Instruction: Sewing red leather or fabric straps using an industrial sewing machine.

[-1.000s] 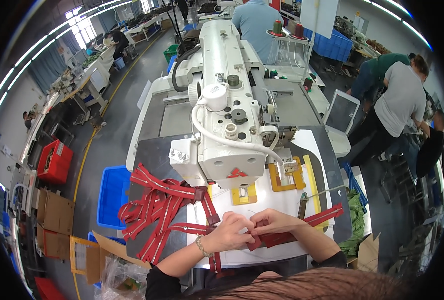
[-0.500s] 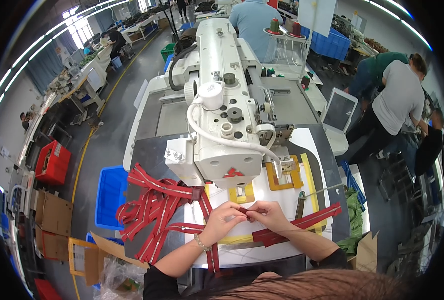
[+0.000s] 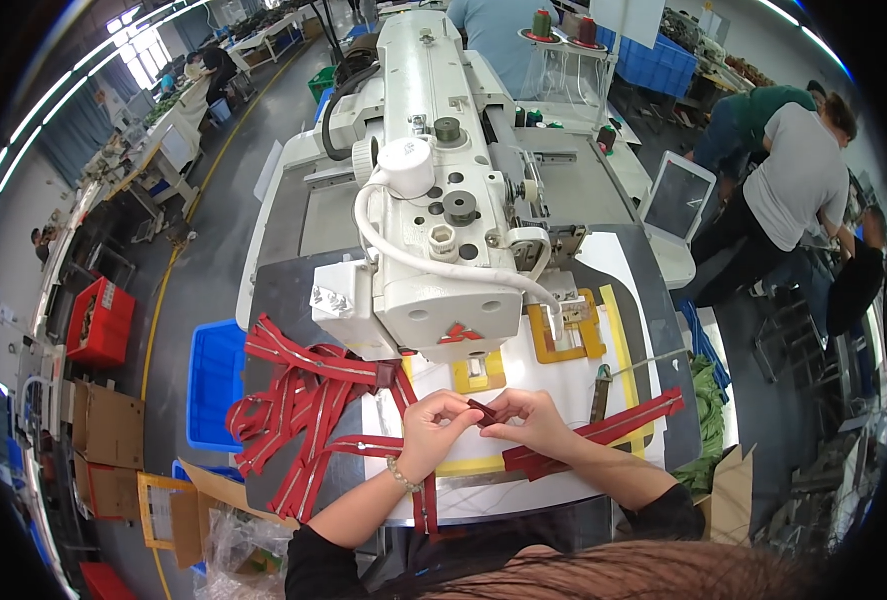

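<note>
My left hand (image 3: 434,425) and my right hand (image 3: 529,420) meet in front of the white sewing machine (image 3: 434,200), pinching the end of a red strap (image 3: 486,412) between their fingertips. The strap runs right from my right hand across the white work plate (image 3: 564,380) to its far end (image 3: 654,408). A yellow clamp frame (image 3: 479,372) lies just beyond my fingers, under the machine head. A tangled pile of red straps (image 3: 299,410) lies to the left of my left hand.
A second yellow frame (image 3: 564,335) sits right of the needle. A blue bin (image 3: 212,385) and cardboard boxes (image 3: 109,425) stand on the floor at left, a red crate (image 3: 94,320) farther left. People stand at the right, beside a white tablet (image 3: 679,200).
Both hands have lifted slightly away from me toward the machine, and the strap end is now pinched up between the fingertips instead of pressed flat on the plate.
</note>
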`<state>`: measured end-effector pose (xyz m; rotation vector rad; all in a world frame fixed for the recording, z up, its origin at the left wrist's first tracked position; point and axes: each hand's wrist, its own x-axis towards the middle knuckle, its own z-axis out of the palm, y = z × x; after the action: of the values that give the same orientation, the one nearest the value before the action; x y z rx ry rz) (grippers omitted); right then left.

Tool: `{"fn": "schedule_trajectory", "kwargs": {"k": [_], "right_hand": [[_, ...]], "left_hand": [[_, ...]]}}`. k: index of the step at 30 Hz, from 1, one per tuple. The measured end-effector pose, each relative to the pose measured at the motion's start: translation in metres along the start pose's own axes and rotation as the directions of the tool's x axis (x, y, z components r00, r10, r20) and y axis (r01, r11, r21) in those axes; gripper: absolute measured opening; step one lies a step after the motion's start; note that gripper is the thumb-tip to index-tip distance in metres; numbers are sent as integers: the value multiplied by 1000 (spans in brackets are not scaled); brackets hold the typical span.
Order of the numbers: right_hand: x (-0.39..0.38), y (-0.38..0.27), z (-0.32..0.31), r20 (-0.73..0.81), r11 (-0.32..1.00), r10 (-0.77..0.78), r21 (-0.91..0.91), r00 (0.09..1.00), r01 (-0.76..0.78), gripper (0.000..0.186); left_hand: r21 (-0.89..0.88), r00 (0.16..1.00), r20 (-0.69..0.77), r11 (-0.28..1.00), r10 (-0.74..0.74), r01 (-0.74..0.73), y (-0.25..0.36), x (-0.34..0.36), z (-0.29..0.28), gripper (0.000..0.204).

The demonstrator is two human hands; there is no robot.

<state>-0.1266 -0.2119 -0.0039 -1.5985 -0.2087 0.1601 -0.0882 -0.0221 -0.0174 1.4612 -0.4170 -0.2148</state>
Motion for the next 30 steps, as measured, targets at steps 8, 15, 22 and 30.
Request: {"fn": "schedule_trajectory", "kwargs": {"k": [8, 15, 22, 30], "right_hand": [[0, -1, 1, 5, 995, 72, 67, 997, -72, 19], [0, 4, 3, 14, 975, 125, 182, 992, -126, 16], [1, 3, 3, 20, 971, 135, 194, 991, -136, 15], [0, 0, 3, 24, 965, 154, 209, 988, -156, 13]], "left_hand": [[-60, 998, -54, 998, -36, 32, 2, 0, 3, 11], [25, 999, -18, 999, -40, 41, 1, 2, 0, 10], [90, 998, -19, 995, 55, -53, -1, 2, -1, 10], [135, 995, -13, 986, 96, -93, -1, 3, 0, 12]]}}
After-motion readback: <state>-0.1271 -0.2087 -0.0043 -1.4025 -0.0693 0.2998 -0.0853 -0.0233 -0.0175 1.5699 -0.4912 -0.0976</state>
